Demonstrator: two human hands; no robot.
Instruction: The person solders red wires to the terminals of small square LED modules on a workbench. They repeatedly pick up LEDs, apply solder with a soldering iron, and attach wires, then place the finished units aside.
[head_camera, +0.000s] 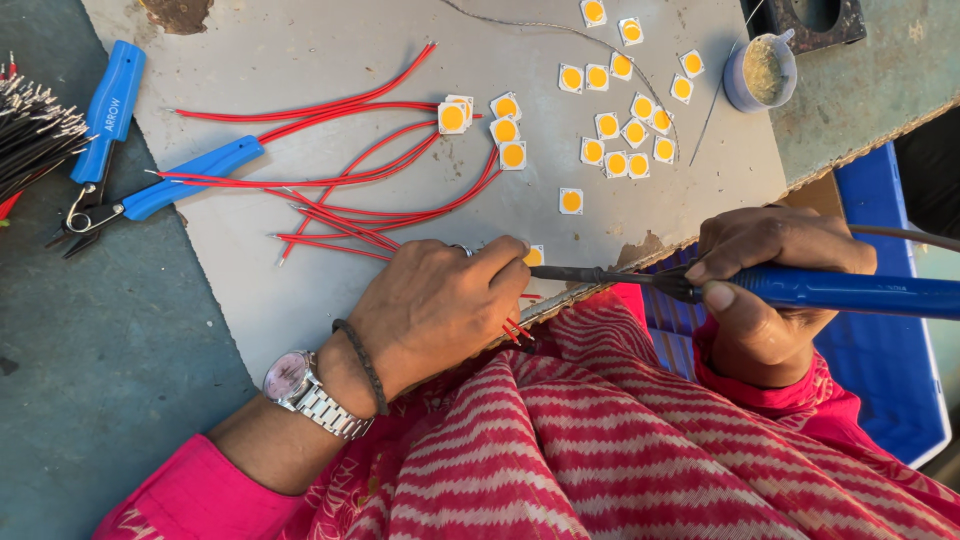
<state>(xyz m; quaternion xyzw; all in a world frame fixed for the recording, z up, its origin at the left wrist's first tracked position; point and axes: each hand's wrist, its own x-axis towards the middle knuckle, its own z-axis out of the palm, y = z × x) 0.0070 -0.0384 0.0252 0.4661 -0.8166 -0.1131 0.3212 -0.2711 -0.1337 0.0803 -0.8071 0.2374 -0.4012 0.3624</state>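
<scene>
My left hand (440, 300) rests at the near edge of a grey board (300, 60), fingers pinched on a small square chip with a yellow centre (535, 256) and thin red wires (518, 330) that poke out below the hand. My right hand (765, 290) grips a blue-handled soldering iron (850, 292); its dark tip (560, 272) points left and touches the chip beside my left fingertips. A wristwatch and a dark band sit on my left wrist.
Red wires (350, 180) soldered to chips lie across the board. Several loose yellow chips (620, 130) are scattered at the upper right. A small blue pot (760, 70) stands at the far right. Blue-handled pliers (130, 150) lie left, near a black wire bundle (30, 130). A blue crate (890, 370) sits lower right.
</scene>
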